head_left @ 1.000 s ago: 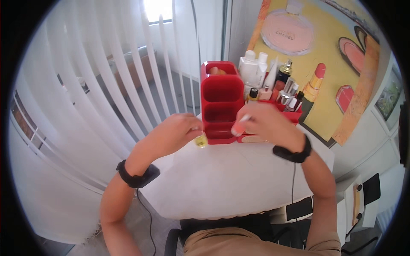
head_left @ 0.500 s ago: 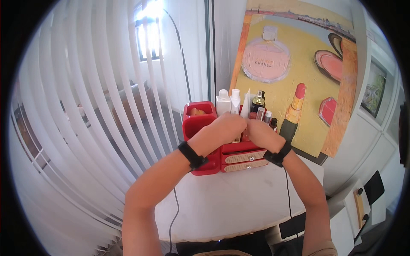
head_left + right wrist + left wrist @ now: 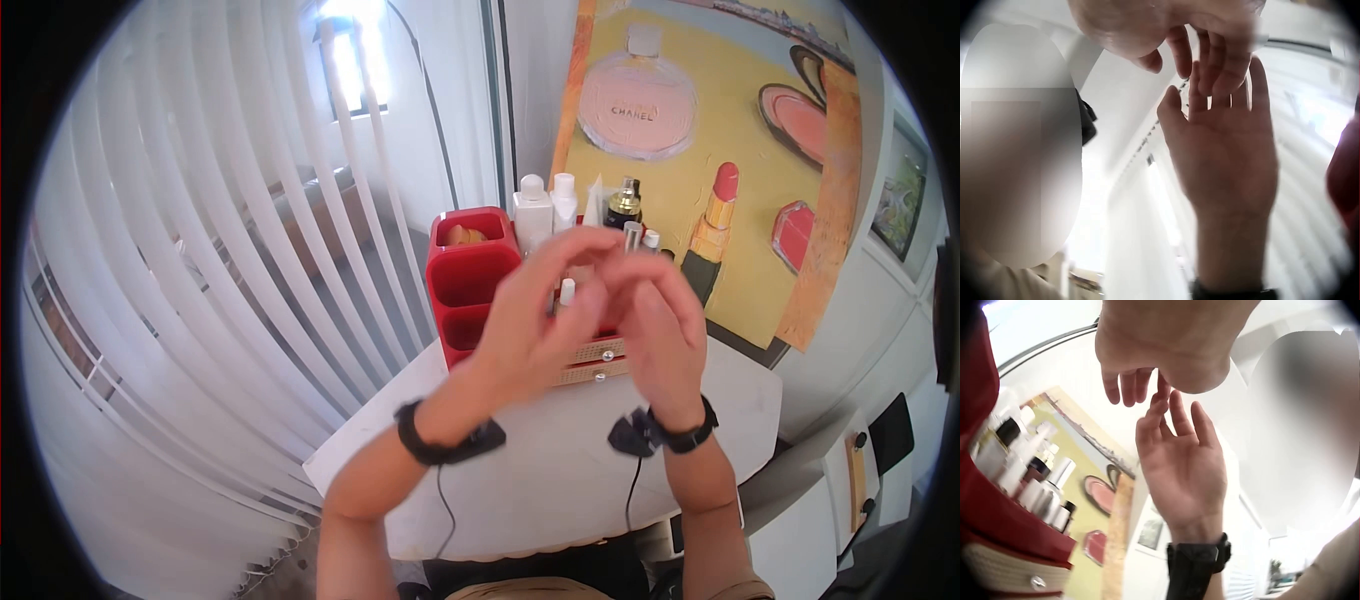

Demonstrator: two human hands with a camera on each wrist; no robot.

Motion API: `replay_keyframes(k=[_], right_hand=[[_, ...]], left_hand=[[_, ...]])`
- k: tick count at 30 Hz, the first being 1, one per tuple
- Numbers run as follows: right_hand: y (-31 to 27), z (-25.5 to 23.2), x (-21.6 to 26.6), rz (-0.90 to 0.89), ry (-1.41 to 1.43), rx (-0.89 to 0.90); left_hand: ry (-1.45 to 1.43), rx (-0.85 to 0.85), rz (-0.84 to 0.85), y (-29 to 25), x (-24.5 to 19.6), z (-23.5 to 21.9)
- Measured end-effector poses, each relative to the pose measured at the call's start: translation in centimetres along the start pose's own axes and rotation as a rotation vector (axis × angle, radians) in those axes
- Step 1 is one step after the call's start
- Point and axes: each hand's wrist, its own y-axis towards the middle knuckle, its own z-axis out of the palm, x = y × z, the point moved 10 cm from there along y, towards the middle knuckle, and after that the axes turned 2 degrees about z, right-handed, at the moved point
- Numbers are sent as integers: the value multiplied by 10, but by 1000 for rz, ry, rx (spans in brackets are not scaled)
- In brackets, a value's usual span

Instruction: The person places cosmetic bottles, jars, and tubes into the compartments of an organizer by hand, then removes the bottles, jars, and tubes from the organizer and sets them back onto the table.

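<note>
Both bare hands are raised in the air before a red cosmetics organizer [image 3: 470, 280]. My left hand [image 3: 525, 330] has its fingers extended and slightly bent, with nothing in them. Facing it, my right hand [image 3: 668, 345] is likewise empty, palm turned inward. The fingertips of the two hands come close and overlap in the left wrist view, where the right palm [image 3: 1185, 469] shows bare. In the right wrist view the left palm [image 3: 1229, 147] is bare too. Behind the hands, a small white-capped bottle [image 3: 568, 291] shows between them; much of the organizer's right section is hidden.
White bottles [image 3: 534, 212] and a dark bottle with a gold top [image 3: 625, 205] stand in the organizer's back right. Woven-front drawers [image 3: 590, 374] sit below. The organizer rests on a white table [image 3: 540, 480], with a painting [image 3: 640, 170] behind and vertical blinds [image 3: 220, 250] at left.
One second ago the left hand held a small yellow bottle and the right a small pinkish one. Both hands then moved over the organizer's right section; now they are empty and lifted back from it.
</note>
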Motion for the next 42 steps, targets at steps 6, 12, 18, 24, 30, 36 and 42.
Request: replay_keyframes(k=[6, 12, 18, 24, 30, 36, 42], right_hand=[[-38, 40, -2, -149, -310, 212], [-86, 27, -58, 115, -261, 142], [-142, 21, -90, 349, -195, 63], [-162, 16, -93, 430, -180, 51], [-166, 17, -92, 437, -177, 53], [-167, 19, -92, 440, -173, 63], [-168, 22, -90, 433, -171, 77]], left_hand=[[-274, 46, 213, -52, -57, 22], [-528, -628, 129, -57, -64, 20], [-619, -986, -129, -115, -40, 22], [-595, -1022, -177, -121, -14, 16], [-581, -1015, -157, -122, -10, 7], [-563, -1010, -129, -128, -25, 29], [-547, -1001, -91, -124, -18, 17]])
